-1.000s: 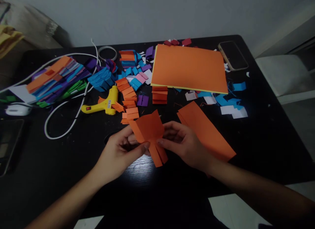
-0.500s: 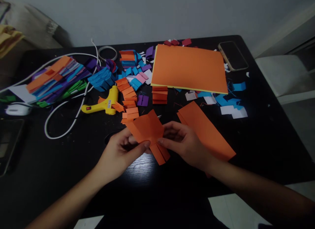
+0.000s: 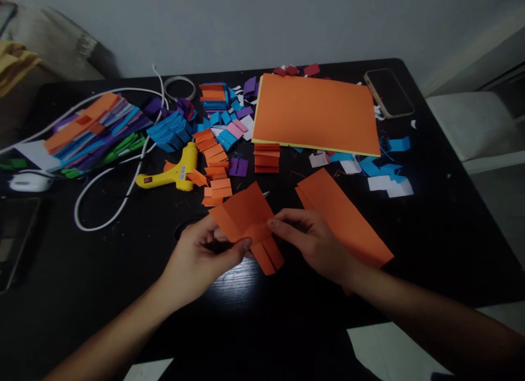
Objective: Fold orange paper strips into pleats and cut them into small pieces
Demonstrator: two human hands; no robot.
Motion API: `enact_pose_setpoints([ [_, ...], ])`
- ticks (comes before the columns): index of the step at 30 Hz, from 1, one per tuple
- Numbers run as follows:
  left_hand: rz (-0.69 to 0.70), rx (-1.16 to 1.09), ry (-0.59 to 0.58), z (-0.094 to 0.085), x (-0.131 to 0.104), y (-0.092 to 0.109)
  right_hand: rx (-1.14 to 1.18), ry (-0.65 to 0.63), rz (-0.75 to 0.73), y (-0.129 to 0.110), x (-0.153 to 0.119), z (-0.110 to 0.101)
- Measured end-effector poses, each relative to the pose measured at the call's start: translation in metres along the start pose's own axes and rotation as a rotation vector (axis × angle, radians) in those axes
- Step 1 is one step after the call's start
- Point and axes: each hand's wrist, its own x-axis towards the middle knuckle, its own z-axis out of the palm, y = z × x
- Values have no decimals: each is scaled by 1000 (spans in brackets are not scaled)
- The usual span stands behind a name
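Between my hands, above the black table, is a piece of folded orange paper (image 3: 246,214), its wide part fanned out at the top and a narrow creased strip pointing down toward me. My left hand (image 3: 200,255) grips its left side, thumb on top and fingers underneath. My right hand (image 3: 309,239) pinches its right edge between thumb and fingers. Partly under my right hand lies a larger folded orange sheet (image 3: 344,217). Small folded orange paper pieces (image 3: 217,173) lie just beyond my left hand, beside a yellow glue gun (image 3: 176,173).
A stack of orange and yellow sheets (image 3: 315,113) lies toward the back, with a phone (image 3: 389,93) at its right. Bundles of coloured folded strips (image 3: 98,132) and a white cable (image 3: 82,211) spread over the left side. Blue and white scraps (image 3: 389,184) lie on the right.
My right thumb has shifted slightly up and right along the orange paper's edge. My left hand keeps its hold, and the paper has barely moved.
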Motion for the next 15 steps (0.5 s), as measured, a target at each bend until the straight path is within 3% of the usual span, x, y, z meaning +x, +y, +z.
enact_pose_setpoints([
  [15,-21,-69,-40,-1,2,3,35,35,-3,5,1,1],
])
